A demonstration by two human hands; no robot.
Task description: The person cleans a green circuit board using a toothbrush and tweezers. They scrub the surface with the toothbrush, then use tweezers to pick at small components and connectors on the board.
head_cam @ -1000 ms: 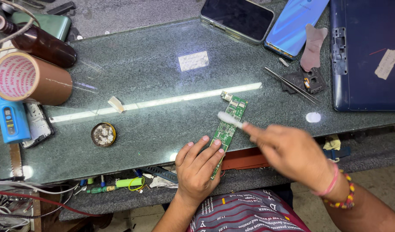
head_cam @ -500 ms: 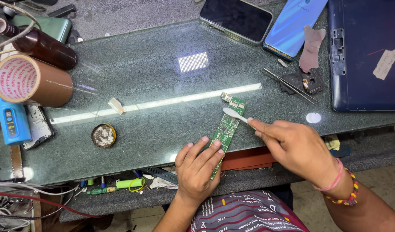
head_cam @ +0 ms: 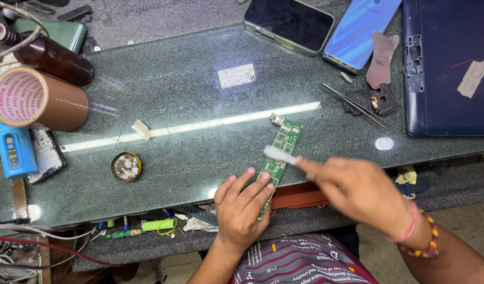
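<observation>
Left hand (head_cam: 245,209) flat, pinning narrow green circuit board (head_cam: 279,152) at desk's near edge; right hand (head_cam: 357,190) gripping, apparently, white brush (head_cam: 277,154) across it.

Single head view, looking steeply down, close over glass-topped workbench (head_cam: 189,100) near edge

A tape roll (head_cam: 38,100) lies beside a brown bottle (head_cam: 52,57) (both far left), two phones (head_cam: 289,23) top.
</observation>
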